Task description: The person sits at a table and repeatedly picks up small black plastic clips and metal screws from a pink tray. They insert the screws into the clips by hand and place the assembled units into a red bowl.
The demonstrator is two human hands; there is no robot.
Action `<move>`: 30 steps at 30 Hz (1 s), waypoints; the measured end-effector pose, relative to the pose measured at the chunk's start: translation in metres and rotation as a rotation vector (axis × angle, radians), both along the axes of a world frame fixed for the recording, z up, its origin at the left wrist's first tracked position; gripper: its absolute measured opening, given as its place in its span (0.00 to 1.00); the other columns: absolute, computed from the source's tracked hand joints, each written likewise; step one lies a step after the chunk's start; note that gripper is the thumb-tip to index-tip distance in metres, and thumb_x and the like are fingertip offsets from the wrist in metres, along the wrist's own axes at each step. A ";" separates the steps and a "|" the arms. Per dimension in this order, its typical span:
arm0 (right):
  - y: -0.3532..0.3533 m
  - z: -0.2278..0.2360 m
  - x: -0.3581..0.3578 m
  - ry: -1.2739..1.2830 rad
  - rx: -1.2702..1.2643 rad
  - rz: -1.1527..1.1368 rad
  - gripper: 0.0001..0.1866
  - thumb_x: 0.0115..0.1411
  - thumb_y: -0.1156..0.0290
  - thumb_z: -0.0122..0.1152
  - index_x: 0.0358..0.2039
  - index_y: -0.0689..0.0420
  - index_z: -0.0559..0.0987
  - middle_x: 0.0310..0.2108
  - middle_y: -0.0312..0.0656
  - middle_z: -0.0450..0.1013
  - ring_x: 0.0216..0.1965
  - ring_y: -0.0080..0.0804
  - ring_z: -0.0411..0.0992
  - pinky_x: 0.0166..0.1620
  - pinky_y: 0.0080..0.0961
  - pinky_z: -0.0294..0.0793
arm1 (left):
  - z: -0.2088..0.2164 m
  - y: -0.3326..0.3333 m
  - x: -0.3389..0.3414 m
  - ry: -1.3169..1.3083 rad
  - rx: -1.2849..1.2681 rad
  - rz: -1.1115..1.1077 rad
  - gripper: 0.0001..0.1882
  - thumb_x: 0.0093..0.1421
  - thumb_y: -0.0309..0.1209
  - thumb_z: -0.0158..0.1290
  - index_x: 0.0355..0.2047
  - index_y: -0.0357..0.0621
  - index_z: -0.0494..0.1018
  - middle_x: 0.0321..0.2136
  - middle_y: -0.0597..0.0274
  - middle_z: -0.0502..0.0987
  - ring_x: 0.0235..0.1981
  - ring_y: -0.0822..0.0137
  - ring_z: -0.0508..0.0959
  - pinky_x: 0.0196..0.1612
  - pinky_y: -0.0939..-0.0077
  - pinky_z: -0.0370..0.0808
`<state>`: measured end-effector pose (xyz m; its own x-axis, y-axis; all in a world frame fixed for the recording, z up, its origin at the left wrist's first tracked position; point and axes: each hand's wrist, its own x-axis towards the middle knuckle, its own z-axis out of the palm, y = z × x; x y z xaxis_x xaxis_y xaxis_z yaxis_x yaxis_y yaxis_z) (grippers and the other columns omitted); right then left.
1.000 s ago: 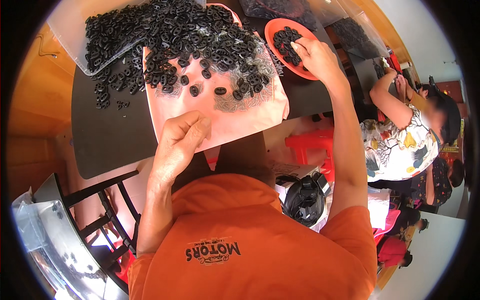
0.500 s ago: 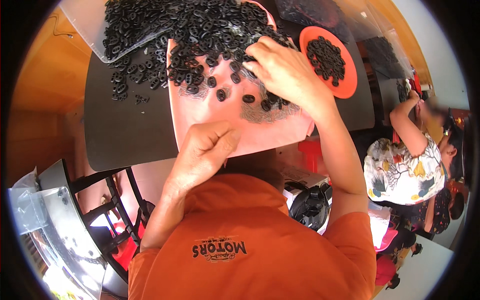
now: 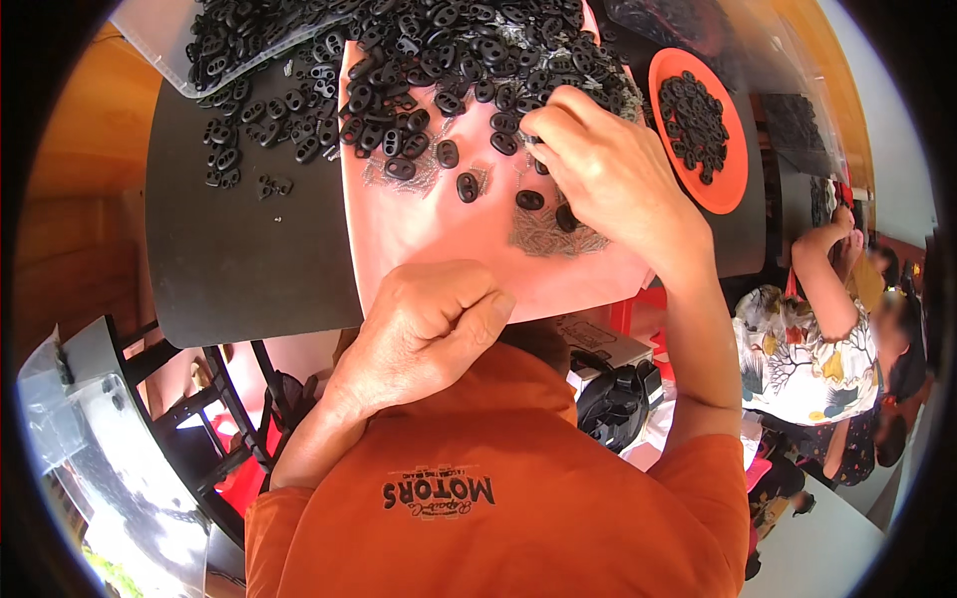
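Black oval plastic pieces with two holes [image 3: 468, 186] lie in a heap over a pink cloth [image 3: 429, 244] and the dark table. My right hand [image 3: 618, 179] reaches over the heap's near right side, fingers bent down among the pieces. Its fingertips are partly hidden, so what they pinch does not show. A small pile of thin metal springs [image 3: 553, 239] lies below that hand. My left hand [image 3: 434, 324] is closed in a fist at the cloth's near edge, thumb over the fingers; anything inside is hidden.
An orange plate [image 3: 734, 174] holding more black pieces stands right of my right hand. A clear plastic bin [image 3: 164, 55] full of them is at the far left. The dark table [image 3: 239, 264] ends close to my body. Another person [image 3: 812, 349] sits to the right.
The view has shifted, moving table and plate in the picture. My right hand has drawn slightly nearer, still bent over the pieces. My left hand stays closed, turned a little.
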<state>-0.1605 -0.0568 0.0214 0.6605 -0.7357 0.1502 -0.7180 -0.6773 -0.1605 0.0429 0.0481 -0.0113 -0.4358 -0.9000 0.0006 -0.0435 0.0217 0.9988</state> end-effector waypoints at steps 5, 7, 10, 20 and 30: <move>0.009 0.003 0.004 -0.120 0.158 0.106 0.10 0.54 0.76 0.60 0.38 0.57 0.74 0.32 0.40 0.68 0.26 0.44 0.71 0.27 0.37 0.68 | -0.001 0.000 0.001 -0.030 -0.033 -0.002 0.12 0.61 0.25 0.49 0.21 0.35 0.64 0.15 0.64 0.61 0.17 0.73 0.60 0.21 0.75 0.59; 0.011 0.003 0.012 -0.151 0.200 0.124 0.10 0.54 0.76 0.60 0.39 0.56 0.74 0.32 0.40 0.68 0.25 0.44 0.71 0.27 0.36 0.69 | -0.001 0.000 0.001 -0.037 -0.051 0.005 0.12 0.61 0.25 0.49 0.21 0.35 0.64 0.15 0.63 0.61 0.17 0.73 0.60 0.21 0.75 0.59; 0.012 0.002 0.024 -0.093 0.175 0.163 0.11 0.52 0.76 0.57 0.38 0.57 0.73 0.34 0.41 0.68 0.29 0.44 0.73 0.28 0.37 0.72 | -0.002 0.001 0.000 -0.037 -0.068 0.021 0.12 0.60 0.24 0.49 0.20 0.35 0.63 0.15 0.63 0.60 0.16 0.73 0.60 0.20 0.74 0.59; 0.024 0.009 0.017 -0.017 0.217 0.016 0.09 0.52 0.73 0.61 0.34 0.57 0.73 0.29 0.41 0.68 0.27 0.45 0.72 0.28 0.38 0.70 | -0.001 0.000 0.000 0.019 -0.140 0.056 0.13 0.58 0.22 0.49 0.18 0.36 0.61 0.14 0.62 0.60 0.17 0.70 0.60 0.21 0.72 0.59; -0.001 -0.003 0.048 0.006 -0.007 0.131 0.15 0.56 0.79 0.55 0.45 0.55 0.74 0.33 0.42 0.68 0.29 0.42 0.73 0.30 0.37 0.71 | 0.001 -0.001 0.002 0.028 -0.141 0.050 0.13 0.58 0.21 0.51 0.18 0.36 0.61 0.14 0.59 0.59 0.16 0.63 0.60 0.21 0.69 0.59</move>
